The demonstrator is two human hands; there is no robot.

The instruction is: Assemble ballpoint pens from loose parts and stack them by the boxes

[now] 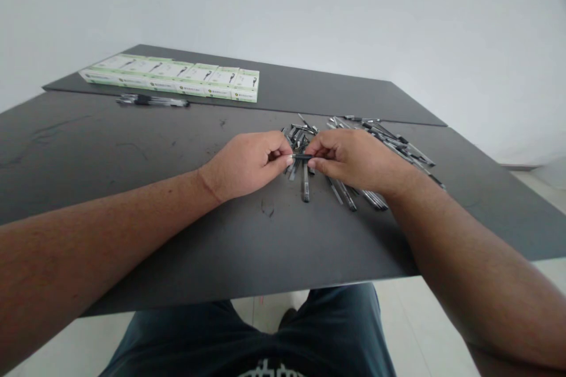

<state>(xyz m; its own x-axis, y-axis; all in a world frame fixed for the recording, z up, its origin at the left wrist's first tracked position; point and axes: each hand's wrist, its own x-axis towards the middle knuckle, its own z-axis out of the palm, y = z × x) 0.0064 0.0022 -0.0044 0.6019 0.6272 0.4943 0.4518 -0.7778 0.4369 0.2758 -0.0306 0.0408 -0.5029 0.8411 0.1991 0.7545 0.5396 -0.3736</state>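
Between my two hands a pen with a dark middle part is held level, just above the near side of a loose pile of pens. My left hand pinches its left end between thumb and fingers. At its right end, the thumb and fingertips of my right hand are closed on it. My fingers hide both ends of the pen. More clear and black pens lie scattered behind and under my right hand.
A row of white and green boxes with pen pictures lies at the back left of the dark grey table. In front of them sits a small bundle of pens. The table's near edge is just above my legs.
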